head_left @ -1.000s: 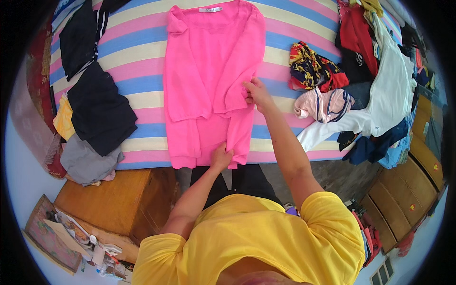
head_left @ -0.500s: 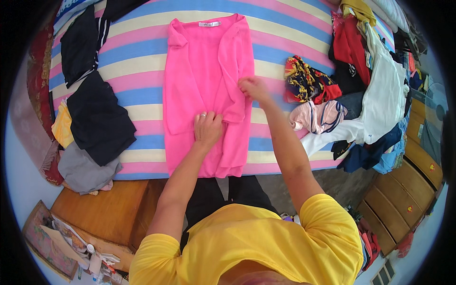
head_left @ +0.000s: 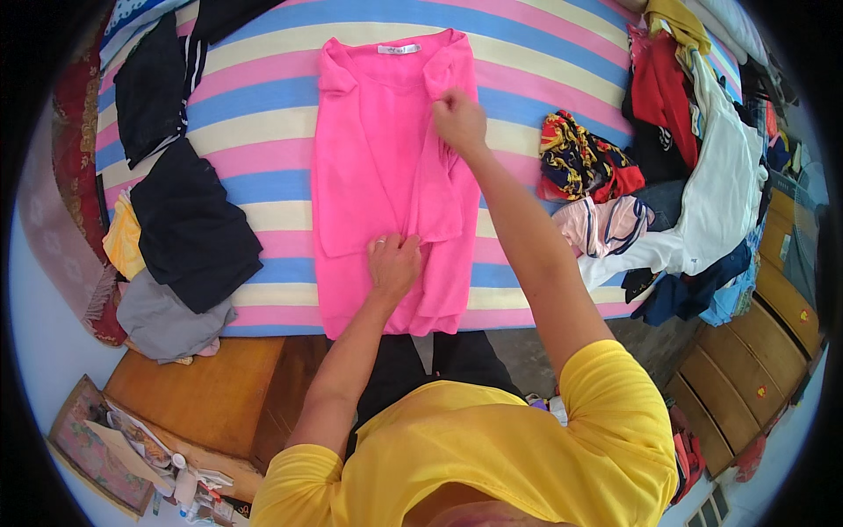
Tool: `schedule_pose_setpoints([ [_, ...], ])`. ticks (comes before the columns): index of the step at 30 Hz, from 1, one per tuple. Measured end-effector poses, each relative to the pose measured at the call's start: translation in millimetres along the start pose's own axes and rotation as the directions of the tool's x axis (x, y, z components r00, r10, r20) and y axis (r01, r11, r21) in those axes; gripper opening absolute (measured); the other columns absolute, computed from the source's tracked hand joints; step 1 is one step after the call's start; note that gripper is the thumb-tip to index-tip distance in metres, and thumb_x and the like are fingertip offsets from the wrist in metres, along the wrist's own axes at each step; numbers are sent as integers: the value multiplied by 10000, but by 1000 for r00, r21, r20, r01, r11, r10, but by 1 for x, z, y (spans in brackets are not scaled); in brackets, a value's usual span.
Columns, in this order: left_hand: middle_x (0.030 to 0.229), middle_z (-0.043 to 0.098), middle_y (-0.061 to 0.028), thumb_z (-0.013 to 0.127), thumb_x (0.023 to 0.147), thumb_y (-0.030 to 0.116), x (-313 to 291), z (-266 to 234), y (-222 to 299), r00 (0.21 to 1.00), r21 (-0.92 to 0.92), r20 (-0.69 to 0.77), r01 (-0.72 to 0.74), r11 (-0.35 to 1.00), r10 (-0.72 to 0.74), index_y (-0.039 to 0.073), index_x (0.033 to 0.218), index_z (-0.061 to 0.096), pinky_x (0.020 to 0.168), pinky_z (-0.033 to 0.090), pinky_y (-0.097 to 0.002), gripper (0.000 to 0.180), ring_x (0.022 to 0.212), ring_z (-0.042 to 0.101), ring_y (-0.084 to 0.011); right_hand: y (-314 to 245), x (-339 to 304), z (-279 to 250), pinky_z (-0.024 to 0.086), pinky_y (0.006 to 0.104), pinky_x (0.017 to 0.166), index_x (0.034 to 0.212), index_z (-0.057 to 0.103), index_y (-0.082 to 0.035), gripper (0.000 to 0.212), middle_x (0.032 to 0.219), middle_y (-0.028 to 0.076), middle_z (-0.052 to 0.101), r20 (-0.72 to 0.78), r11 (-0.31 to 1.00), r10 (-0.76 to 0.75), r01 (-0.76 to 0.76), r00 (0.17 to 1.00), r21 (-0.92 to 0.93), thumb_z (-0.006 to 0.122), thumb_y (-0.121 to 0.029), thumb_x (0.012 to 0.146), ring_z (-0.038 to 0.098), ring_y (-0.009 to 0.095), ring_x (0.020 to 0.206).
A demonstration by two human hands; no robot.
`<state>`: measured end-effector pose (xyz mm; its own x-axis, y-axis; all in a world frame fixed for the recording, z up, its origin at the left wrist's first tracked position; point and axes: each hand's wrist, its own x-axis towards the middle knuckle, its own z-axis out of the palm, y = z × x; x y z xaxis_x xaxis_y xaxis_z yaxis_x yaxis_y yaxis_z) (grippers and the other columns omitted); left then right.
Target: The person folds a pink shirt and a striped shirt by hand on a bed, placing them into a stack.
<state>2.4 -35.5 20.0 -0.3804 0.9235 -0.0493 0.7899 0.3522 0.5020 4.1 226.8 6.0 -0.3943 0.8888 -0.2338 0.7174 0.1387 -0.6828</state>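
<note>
A bright pink top [head_left: 369,176] lies flat on a bed with a pink, blue and cream striped cover [head_left: 263,140], its collar at the far side and both sleeves folded inward. My left hand [head_left: 392,263] presses down on the lower middle of the top. My right hand [head_left: 458,119] pinches the folded right sleeve near the shoulder.
Folded dark, grey and yellow clothes [head_left: 180,246] are stacked at the bed's left. A heap of mixed clothes [head_left: 694,176] covers the right side. A wooden bench [head_left: 202,395] stands at the lower left and wooden drawers [head_left: 755,351] at the right.
My left hand went from the hem up onto the lower middle of the top. My right hand slid along the folded right sleeve toward the shoulder. The view shifted closer.
</note>
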Motion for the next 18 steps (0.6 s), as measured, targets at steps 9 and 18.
schedule_pose_setpoints([
  [9,1018,514,-76,644,678,202,17,-14,13,995,6,-103,-7,1000,8,115,823,637,751,377,-395,169,925,497,-259,39,7,-14,458,304,583,1002,578,-20,412,784,105,600,-44,907,286,-256,957,336,631,-350,760,566,192,656],
  [18,1043,533,-83,655,672,234,14,1,20,989,-28,120,-80,996,83,116,841,642,761,369,-380,206,989,484,-261,54,51,-29,472,304,664,1005,599,-23,392,848,130,636,-192,936,319,-277,928,217,635,-322,754,597,205,760],
])
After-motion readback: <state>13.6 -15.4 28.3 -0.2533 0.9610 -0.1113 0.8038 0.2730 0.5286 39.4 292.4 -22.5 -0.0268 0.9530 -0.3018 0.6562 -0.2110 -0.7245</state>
